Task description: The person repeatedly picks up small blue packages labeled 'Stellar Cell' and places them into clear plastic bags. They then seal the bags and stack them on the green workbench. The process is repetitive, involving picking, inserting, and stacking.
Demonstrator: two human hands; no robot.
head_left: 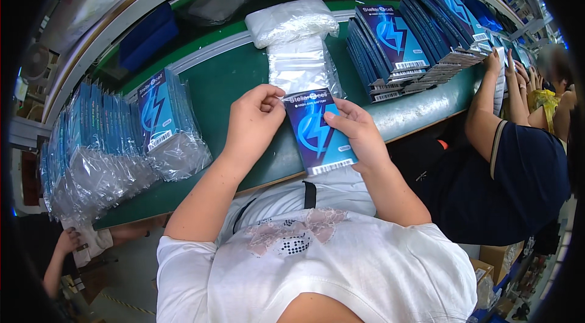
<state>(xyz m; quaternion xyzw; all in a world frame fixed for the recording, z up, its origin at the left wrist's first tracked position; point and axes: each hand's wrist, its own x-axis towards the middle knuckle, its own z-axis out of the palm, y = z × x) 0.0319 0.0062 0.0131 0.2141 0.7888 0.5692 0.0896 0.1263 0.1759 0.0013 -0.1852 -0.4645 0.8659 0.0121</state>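
Observation:
A flat blue battery box (pixel 320 131) with a lightning-bolt print is tilted in front of me. My right hand (pixel 359 131) grips its right side, thumb across the front face. By the box's upper left corner, my left hand (pixel 256 119) is closed in a pinch; what lies between its fingertips is too small to make out. Just beyond the box, clear plastic bags (pixel 297 67) lie flat on the green table. A thick bundle of clear bags (pixel 292 21) rests across their far end.
Bagged blue boxes (pixel 100 122) stand in rows at the left. Stacks of blue boxes (pixel 390 43) without visible bags fill the right side of the green table (pixel 225 79). A co-worker in a dark shirt (pixel 524 165) sits close on my right. Blue bins (pixel 149 37) are behind the table.

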